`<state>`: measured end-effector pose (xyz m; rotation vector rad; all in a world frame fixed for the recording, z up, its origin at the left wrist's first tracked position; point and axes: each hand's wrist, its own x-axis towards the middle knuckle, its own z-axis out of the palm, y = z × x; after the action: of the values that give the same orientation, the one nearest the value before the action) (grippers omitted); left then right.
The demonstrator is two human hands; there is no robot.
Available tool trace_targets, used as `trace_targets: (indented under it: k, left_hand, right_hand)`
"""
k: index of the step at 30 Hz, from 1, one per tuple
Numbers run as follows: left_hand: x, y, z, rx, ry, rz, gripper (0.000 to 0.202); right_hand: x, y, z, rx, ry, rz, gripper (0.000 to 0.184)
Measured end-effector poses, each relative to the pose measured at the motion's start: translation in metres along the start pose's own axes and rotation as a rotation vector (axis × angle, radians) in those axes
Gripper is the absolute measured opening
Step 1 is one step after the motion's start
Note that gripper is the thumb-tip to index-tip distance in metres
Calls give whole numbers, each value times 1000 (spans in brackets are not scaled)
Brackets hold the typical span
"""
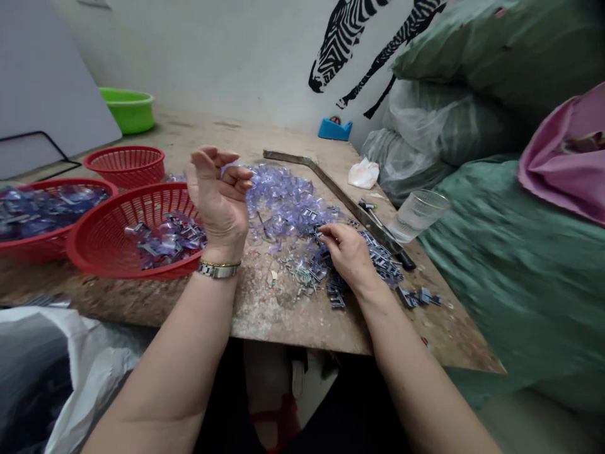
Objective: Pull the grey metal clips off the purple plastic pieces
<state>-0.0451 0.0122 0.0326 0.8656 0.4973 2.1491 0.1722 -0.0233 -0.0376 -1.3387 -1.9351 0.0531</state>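
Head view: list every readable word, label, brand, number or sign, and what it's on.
None: no text can be read anywhere.
Wall: zebra picture only, no lettering seen.
Blue tape dispenser: too small to tell if it is marked.
Dark plastic parts and clear purple parts: too small to read any marking.
Metal wristband: no legible marking.
Green sacks: no lettering seen on the visible sides.

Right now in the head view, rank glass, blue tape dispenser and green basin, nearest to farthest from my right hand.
1. Glass, right of your right hand.
2. Blue tape dispenser, near the wall.
3. Green basin, far left.
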Motion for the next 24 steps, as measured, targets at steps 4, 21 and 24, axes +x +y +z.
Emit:
trace_targets:
  k: [4, 21, 24]
  left_hand:
    - [-13, -19, 1, 361, -249, -140, 16]
    - [-58, -67, -3, 1509, -1179, 51, 24]
    - [-54, -65, -2, 1434, -1125, 6, 22]
  right_hand:
    - [-1, 5, 3, -91, -58, -41, 18]
    - [0, 9, 1, -105, -87, -19, 18]
    - [0, 7, -2, -63, -70, -22, 15]
